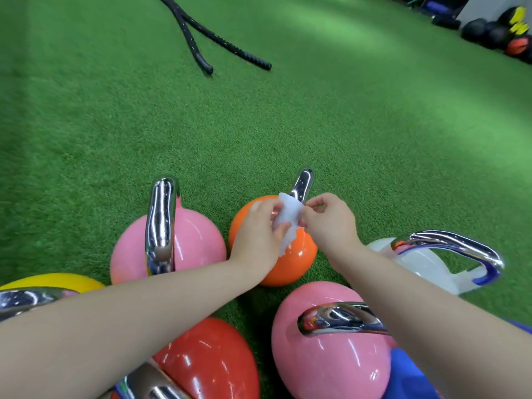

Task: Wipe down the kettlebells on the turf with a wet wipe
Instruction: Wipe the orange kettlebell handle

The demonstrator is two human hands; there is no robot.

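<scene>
Several shiny kettlebells with chrome handles stand on green turf (316,125). Above the orange kettlebell (293,260) a white wet wipe (288,218) is held between both hands. My left hand (259,234) pinches its left edge, and my right hand (328,223) pinches its right edge. A pink kettlebell (195,240) stands left of the orange one, another pink one (325,364) is near me, and a white one (423,263) is at the right. A red kettlebell (213,361) and a yellow one (57,280) sit at the lower left, partly hidden by my left forearm.
Two black battle ropes (201,33) lie on the turf further ahead. Dark medicine balls (498,30) are piled at the far right by a wall. A blue kettlebell (411,375) shows at the bottom right edge.
</scene>
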